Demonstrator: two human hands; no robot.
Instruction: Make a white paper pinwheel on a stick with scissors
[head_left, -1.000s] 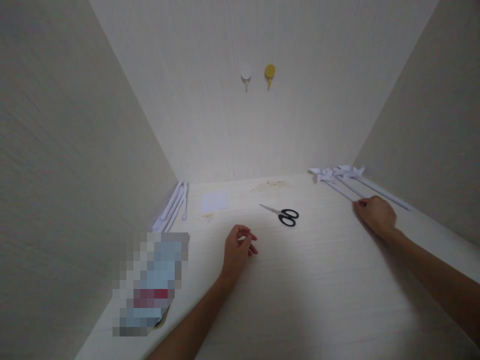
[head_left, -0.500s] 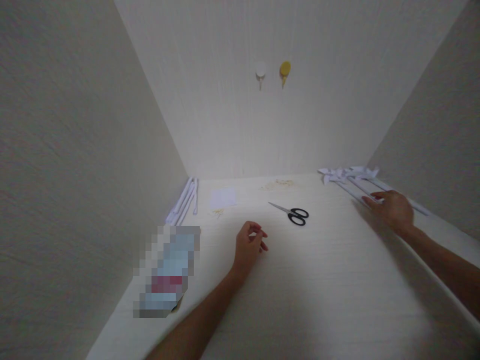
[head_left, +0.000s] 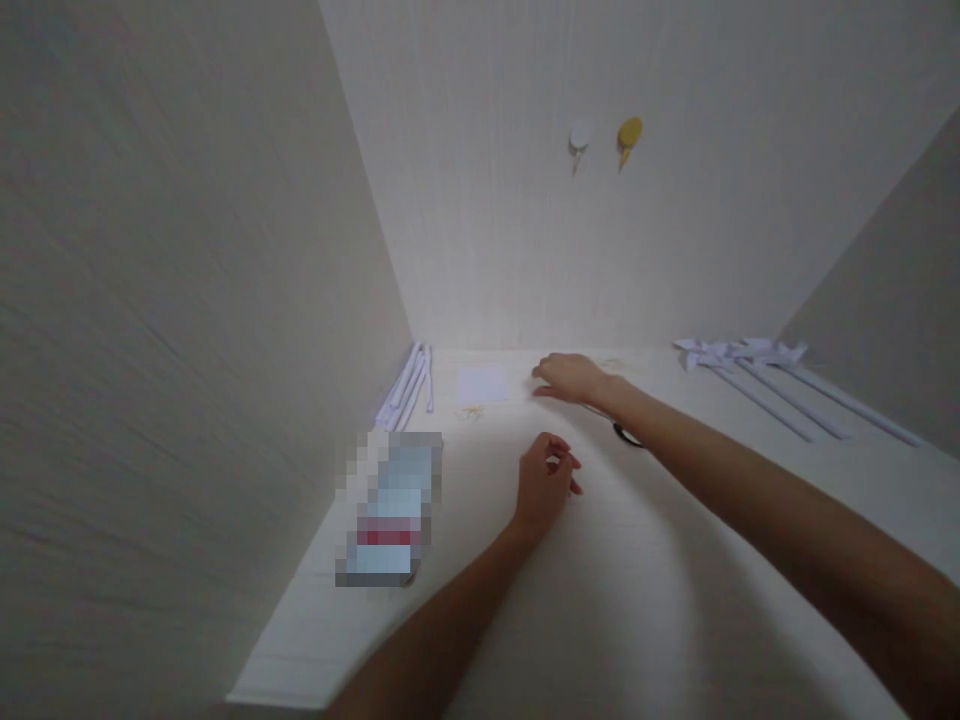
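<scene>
Right hand (head_left: 571,378) reaches flat and open over the table (head_left: 675,560), fingers stretched toward the small white paper square (head_left: 483,384) just beside it at the back. I think it is best to slide a fingertip under the paper's edge and lift slowly, so it does not bend. Left hand (head_left: 546,485) rests in a loose curl, holding nothing I can see. Black scissors (head_left: 627,435) peek out under my right arm. No boxes or bowls are here.
</scene>
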